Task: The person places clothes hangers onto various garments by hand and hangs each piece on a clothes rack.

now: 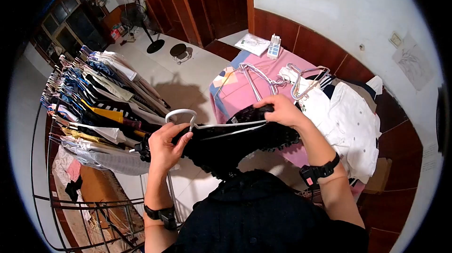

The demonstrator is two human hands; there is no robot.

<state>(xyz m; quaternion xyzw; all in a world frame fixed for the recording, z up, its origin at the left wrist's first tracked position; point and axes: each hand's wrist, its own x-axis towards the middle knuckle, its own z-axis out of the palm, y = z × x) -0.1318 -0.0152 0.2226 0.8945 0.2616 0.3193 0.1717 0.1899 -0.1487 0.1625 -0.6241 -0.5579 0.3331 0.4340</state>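
A black garment with lacy edges (221,147) hangs in front of my body, with a white hanger (230,125) partly inside it. My left hand (165,145) is closed round the hanger near the base of its hook, thumb and fingers pressed together. Farther right, my right hand (281,112) pinches the black fabric close to the other end of the hanger. The hook points up and to the left. Part of the hanger's far arm is hidden by the garment and my right hand.
On the left stands a rack packed with hung clothes (108,97). A pink-covered table (235,90) at the right bears loose hangers (256,81), white clothes (351,126) and a white packet (253,44). Behind are a stool (179,50) and a fan (155,46).
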